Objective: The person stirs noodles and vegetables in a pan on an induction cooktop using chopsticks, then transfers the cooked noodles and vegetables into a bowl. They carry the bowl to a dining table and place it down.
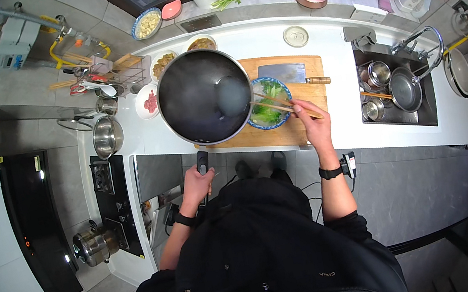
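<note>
My left hand (198,184) grips the black handle of a dark wok (198,98), which is held over the counter's front with its inside facing up. A little steam or haze and a pale shiny patch show in the wok. Right of it, a blue-rimmed bowl (269,127) holds leafy greens (269,110) in pale liquid, its left side partly hidden by the wok. Wooden chopsticks (282,109) are in my right hand (316,123), their tips at the wok's right rim above the bowl. Below the bowl lies a wooden cutting board (321,126).
A cleaver (282,74) lies on the board's back half. Behind and left of the wok stand plates of food (162,65) and a dish of raw meat (148,102). To the right, the sink (424,116) contains pans. A gas hob (116,203) bearing a lidded pot (95,248) is at left.
</note>
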Tool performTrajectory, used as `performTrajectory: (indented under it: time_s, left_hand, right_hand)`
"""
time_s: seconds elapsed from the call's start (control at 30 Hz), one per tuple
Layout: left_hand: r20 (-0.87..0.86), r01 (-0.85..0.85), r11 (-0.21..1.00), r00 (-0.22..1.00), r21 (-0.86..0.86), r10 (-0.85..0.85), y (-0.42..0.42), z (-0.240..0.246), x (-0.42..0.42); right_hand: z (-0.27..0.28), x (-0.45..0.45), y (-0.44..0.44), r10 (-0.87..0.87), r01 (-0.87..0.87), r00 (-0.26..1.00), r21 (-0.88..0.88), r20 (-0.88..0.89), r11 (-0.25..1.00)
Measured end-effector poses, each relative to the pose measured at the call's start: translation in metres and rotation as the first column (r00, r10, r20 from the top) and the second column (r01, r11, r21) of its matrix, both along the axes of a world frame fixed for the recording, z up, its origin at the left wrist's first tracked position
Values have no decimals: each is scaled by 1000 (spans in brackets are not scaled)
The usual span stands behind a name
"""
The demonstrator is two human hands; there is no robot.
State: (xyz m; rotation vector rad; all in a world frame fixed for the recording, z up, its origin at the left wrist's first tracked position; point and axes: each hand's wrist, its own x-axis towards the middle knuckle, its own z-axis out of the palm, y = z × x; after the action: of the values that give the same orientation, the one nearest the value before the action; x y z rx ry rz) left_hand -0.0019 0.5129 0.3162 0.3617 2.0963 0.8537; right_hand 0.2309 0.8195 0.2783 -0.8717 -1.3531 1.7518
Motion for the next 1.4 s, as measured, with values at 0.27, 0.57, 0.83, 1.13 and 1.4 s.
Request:
performTrajectory:
  time_s: [0.27,0.57,0.83,1.13,1.4]
  left_hand:
    - [-23,49,999,999,-19,-49,4,1,6]
    - [-89,97,994,991,-51,-102,12,5,7]
    - [-130,123,991,983,-61,-130,17,9,8]
    - [-142,105,990,983,-93,-117,16,7,9]
    - [-166,109,989,978,-104,-126,10,-6,8]
  right_hand:
    - [-1,-66,-13,110,-136,989,335,96,932]
    - [4,-24,-14,-108,23,960,313,257,950]
    - [2,-2,-11,-152,92,962,257,226,962]
    - [-20,-21,-22,-95,34,969,255,229,966]
    - [-16,7,-12,-206,169,954,178,216,969]
